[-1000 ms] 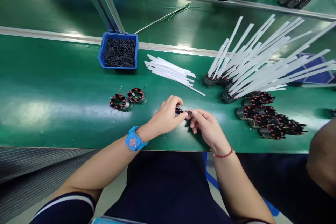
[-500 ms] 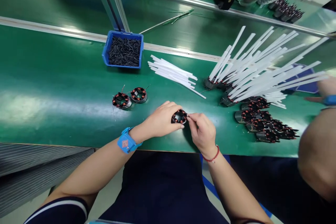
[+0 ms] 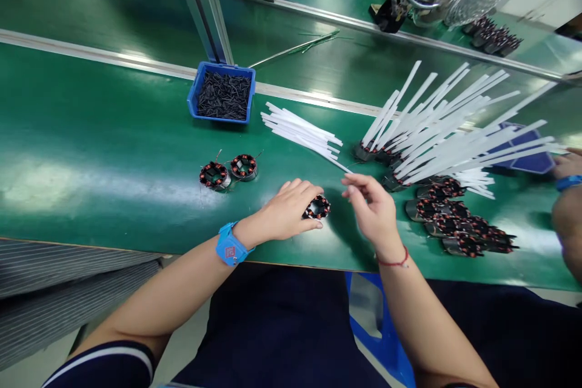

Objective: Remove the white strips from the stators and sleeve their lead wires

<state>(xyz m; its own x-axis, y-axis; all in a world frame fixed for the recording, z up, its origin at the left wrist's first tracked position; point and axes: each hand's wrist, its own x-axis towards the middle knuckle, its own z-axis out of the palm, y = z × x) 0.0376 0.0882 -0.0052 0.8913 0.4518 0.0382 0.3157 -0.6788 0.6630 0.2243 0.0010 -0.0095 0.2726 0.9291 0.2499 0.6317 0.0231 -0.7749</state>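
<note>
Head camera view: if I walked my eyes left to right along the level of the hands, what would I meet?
Left wound ring, second wound ring, left hand, held wound ring, right hand, group of wound rings, another person's arm.

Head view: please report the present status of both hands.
Left hand holding copper-wound ring. Right hand off it, beside white strips; contact unclear. Two more rings at left.

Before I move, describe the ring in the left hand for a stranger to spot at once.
Find the green table, then the left hand near its front edge. That hand curls around a copper-dotted ring; the pair of rings further left and the cluster of rings further right stand untouched.
</note>
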